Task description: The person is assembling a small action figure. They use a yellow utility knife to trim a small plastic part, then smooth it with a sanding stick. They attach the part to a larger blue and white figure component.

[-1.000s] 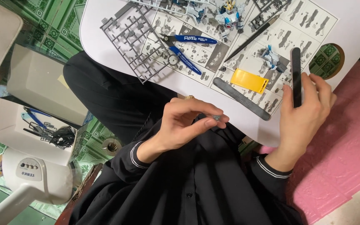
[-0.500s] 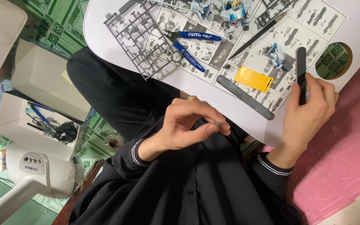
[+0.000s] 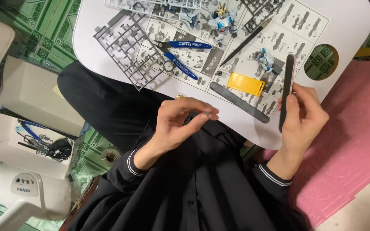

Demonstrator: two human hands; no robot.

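Observation:
My left hand [image 3: 177,124] pinches a tiny grey plastic part [image 3: 206,114] between thumb and fingertips, just in front of the white table's near edge [image 3: 236,126]. My right hand [image 3: 302,124] grips a long black sanding stick [image 3: 287,90] held upright over the table's right front corner. On the table lie blue-handled nippers [image 3: 180,57], a grey parts frame [image 3: 127,49], a yellow block [image 3: 246,84], a dark file [image 3: 238,102], a black pen-like tool [image 3: 245,42] and a small white and blue model figure [image 3: 222,19], all on a printed instruction sheet [image 3: 202,55].
An open white box [image 3: 22,147] with tools and black parts sits on the green tiled floor at left, above a white fan base [image 3: 33,192]. A pink foam mat [image 3: 352,141] lies at right. The table has a round hole [image 3: 320,62].
The view has shifted a little. My right hand has tilted the sanding stick slightly and moved nearer the table's edge. My left hand keeps pinching the small part.

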